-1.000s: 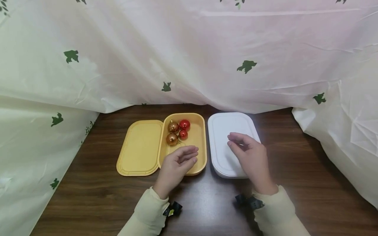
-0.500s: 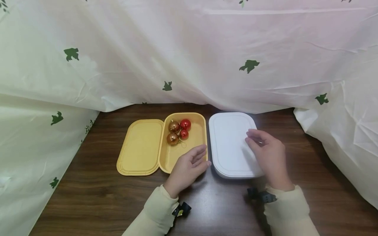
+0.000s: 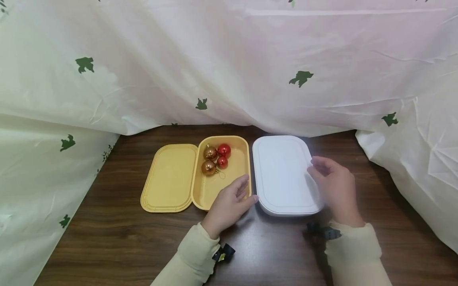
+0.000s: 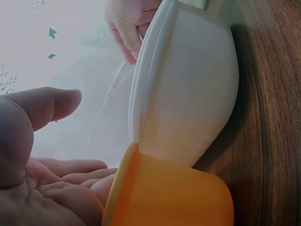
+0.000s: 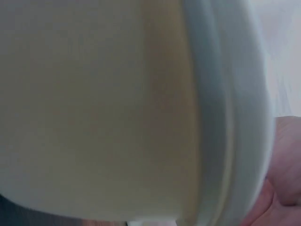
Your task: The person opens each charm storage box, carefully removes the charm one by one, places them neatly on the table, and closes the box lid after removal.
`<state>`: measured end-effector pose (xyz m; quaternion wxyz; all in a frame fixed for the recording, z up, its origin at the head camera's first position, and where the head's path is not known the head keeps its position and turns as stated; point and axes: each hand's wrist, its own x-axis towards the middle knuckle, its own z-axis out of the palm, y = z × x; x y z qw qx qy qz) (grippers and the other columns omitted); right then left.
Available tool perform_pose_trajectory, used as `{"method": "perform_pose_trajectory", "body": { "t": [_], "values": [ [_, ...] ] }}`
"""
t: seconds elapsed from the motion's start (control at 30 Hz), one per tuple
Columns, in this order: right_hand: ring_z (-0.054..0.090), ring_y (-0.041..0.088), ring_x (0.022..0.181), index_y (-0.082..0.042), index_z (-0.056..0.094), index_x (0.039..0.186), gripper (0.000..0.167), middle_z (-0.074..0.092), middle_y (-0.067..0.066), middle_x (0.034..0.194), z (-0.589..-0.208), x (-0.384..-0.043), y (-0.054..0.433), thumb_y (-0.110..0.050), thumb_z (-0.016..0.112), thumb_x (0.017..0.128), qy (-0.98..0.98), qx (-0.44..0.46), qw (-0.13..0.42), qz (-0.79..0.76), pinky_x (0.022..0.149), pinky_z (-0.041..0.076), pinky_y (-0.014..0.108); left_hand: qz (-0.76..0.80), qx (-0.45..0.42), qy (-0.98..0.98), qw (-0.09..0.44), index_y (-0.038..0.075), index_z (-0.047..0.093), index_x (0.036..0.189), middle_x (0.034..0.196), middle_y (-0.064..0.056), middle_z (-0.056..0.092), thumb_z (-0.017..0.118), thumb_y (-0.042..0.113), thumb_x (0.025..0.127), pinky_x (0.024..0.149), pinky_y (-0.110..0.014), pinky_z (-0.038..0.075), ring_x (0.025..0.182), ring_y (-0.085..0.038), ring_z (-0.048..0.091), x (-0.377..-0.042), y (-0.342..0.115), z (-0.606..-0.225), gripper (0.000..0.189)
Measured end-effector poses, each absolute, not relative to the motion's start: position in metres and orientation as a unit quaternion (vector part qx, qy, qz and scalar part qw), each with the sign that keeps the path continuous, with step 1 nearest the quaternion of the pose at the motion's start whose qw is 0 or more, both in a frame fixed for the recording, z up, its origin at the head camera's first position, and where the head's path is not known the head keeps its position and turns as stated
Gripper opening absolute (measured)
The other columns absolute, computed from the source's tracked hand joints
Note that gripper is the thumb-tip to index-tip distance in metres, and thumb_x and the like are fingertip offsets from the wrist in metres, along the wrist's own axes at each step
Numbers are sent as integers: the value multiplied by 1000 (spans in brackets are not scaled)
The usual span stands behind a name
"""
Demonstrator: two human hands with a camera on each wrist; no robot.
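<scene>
In the head view a yellow box (image 3: 236,157) stands lidless, holding two copper-brown baubles (image 3: 208,167) and two red baubles (image 3: 224,150) toward its back left. My left hand (image 3: 227,206) hovers over its front right corner, thumb and fingers spread apart, holding nothing. To the right stands a white box (image 4: 197,84) covered by its white lid (image 3: 282,174). My right hand (image 3: 336,188) is at the lid's right edge, fingers loosely bent, with nothing visible between them. The right wrist view is mostly filled by the white box's side, with part of the palm (image 5: 287,160) beyond the rim.
A yellow lid (image 3: 169,178) lies flat against the yellow box's left side. Everything stands on a dark wooden table (image 3: 107,234). A pale curtain (image 3: 229,59) with green bird shapes borders the back and both sides.
My right hand has moved right, from over the white lid to its right edge. The left hand has shifted slightly right to the yellow box's front corner. Boxes and baubles have stayed put.
</scene>
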<state>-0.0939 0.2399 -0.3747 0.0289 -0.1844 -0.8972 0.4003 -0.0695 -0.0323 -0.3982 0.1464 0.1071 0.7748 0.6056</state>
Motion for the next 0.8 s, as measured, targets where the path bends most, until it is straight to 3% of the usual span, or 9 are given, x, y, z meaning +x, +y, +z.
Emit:
{"method": "perform_pose_trajectory", "body": {
  "t": [0.4, 0.8],
  "values": [
    [40, 45, 137, -11, 49, 149, 53, 47, 22, 150, -380, -100, 253, -31, 60, 101, -901, -212, -66, 374, 104, 41, 64, 577, 101, 795, 159, -1, 39, 152, 153, -16, 43, 69, 24, 96, 105, -31, 46, 134, -24, 51, -70, -30, -395, 68],
    [39, 48, 137, -9, 50, 148, 55, 43, 25, 151, -383, -102, 257, -34, 61, 101, -901, -217, -75, 369, 103, 40, 65, 486, 134, 853, 138, 11, 43, 153, 154, -5, 45, 68, 35, 95, 115, -42, 36, 139, -22, 45, -67, -25, -392, 67]
  ]
}}
